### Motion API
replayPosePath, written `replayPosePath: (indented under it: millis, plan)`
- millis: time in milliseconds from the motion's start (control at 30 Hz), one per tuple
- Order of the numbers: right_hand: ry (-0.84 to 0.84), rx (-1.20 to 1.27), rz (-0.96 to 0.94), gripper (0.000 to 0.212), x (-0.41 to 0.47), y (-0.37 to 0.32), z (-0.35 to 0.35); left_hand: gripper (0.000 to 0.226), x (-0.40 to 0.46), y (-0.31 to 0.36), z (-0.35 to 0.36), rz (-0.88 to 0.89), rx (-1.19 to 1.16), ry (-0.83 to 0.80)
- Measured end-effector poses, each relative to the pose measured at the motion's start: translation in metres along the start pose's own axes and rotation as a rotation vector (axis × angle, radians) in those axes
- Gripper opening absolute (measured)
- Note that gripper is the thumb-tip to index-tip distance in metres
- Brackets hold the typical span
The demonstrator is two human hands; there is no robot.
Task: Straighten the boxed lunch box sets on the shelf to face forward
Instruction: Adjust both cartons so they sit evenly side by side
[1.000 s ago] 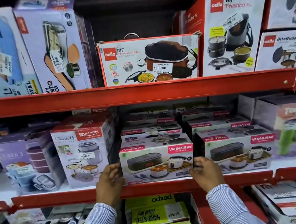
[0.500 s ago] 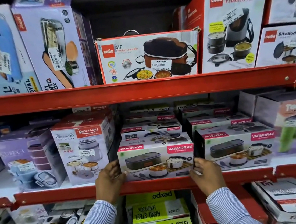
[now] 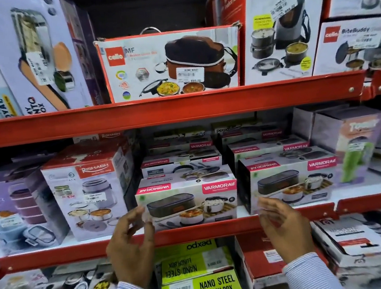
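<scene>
1. Varmora box (image 3: 187, 198) is seen front-facing on middle shelf (image 3: 194, 232), frame centre.
2. Left hand (image 3: 131, 247), at box's 7 o'clock, is held open, fingers spread, empty.
3. Right hand (image 3: 285, 228), at 4 o'clock, is likewise open, holding nothing.

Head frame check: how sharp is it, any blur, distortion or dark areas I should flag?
Head view: motion blur smears both the left hand and right hand, and softens small print on the front Varmora box; large lettering stays legible. Wide-angle distortion bows the upper red shelf rail and leans the edge boxes. The recess above the Cello box is in deep shadow.
</scene>
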State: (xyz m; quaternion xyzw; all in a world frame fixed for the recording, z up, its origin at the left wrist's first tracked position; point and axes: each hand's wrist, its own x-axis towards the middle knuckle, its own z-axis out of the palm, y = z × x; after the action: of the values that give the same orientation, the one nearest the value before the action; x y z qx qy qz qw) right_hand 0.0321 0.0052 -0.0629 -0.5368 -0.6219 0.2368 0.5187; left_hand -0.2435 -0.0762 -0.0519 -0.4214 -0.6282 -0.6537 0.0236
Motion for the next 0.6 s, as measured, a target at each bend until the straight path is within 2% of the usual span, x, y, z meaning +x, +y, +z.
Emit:
replayPosePath:
  millis: [133, 200, 300, 433, 600]
  plan:
    - [0.159, 0.012, -0.03, 0.024, 0.009, 0.027, -0.048, 0.016, -0.032, 0.032, 0.036, 0.161, -0.106, -0.014]
    - [0.235, 0.029, -0.053, 0.027, 0.023, 0.045, -0.07, 0.009, -0.052, 0.051, 0.058, 0.184, -0.17, -0.046]
    - [0.273, 0.032, -0.066, 0.028, 0.051, 0.073, -0.104, 0.012, -0.082, 0.079, 0.1, 0.174, -0.183, -0.135]
    - [0.198, 0.028, -0.044, 0.035, 0.08, 0.106, -0.137, 0.031, -0.112, 0.097, 0.154, 0.064, -0.056, -0.251]
    - [-0.029, -0.096, 0.019, 0.066, 0.109, 0.125, -0.154, 0.066, -0.123, 0.101, 0.192, -0.086, 0.191, -0.373]
